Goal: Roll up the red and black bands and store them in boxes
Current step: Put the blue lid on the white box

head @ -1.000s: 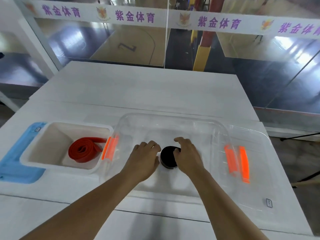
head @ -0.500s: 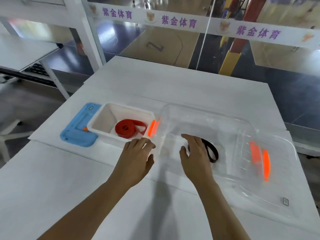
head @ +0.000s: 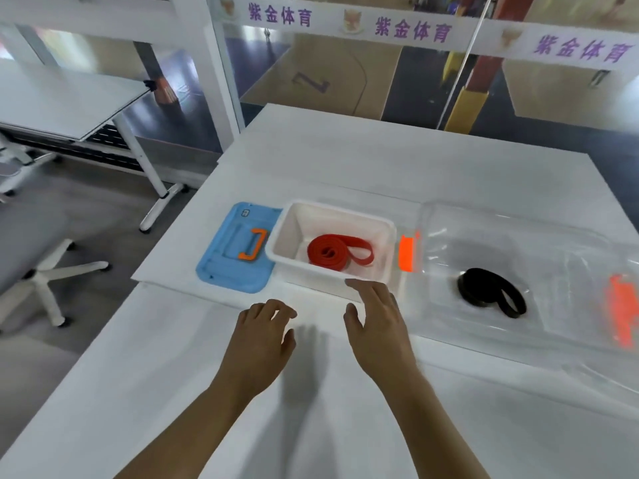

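A rolled red band [head: 337,254] lies inside the white box [head: 287,261], its loose end sticking out to the right. The black band [head: 491,295] lies partly unrolled on the floor of the clear box [head: 518,223] to the right. My left hand [head: 262,337] hovers over the table in front of the white box, fingers loosely curled and empty. My right hand [head: 377,326] is open, fingers spread, just in front of the white box's near right corner. Neither hand touches a band.
A blue lid [head: 221,271] with an orange handle lies left of the white box. The clear box has orange latches [head: 406,252], and its clear lid [head: 608,340] lies at the right. An office chair [head: 31,281] and another desk stand to the left of the table [head: 345,167].
Both hands have left the clear box and the black band, pulling back and leftward toward the white box. The black band has loosened from its roll. My view has swung left.
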The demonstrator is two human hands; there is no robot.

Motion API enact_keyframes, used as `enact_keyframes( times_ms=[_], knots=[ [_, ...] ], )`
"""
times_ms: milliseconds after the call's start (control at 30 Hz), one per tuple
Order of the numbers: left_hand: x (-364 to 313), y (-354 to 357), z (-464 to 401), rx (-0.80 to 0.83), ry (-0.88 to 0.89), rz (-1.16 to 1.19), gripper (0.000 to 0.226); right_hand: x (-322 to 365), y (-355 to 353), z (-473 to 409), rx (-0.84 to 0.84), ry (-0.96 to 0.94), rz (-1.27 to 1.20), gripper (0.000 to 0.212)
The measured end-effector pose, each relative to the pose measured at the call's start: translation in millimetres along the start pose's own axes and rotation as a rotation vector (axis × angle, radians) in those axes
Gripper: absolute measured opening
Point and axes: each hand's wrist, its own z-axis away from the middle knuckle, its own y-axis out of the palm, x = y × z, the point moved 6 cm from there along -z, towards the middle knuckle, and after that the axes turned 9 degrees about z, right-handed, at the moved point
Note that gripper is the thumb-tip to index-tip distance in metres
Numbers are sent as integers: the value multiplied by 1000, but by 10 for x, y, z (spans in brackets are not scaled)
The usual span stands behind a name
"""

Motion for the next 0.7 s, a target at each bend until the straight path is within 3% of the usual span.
enact_keyframes(
  times_ms=[300,533,700],
  knots=[
    [1363,319,-311,94,34,-88,31,377,1098,-186,106,27,88,44],
    [2175,649,-734,151,-21,-252,61,377,1426,-388,146,52,162,44],
    [2434,715,-916,151,-26,-310,57,380,1595,-452,237,88,178,45]
  ],
)
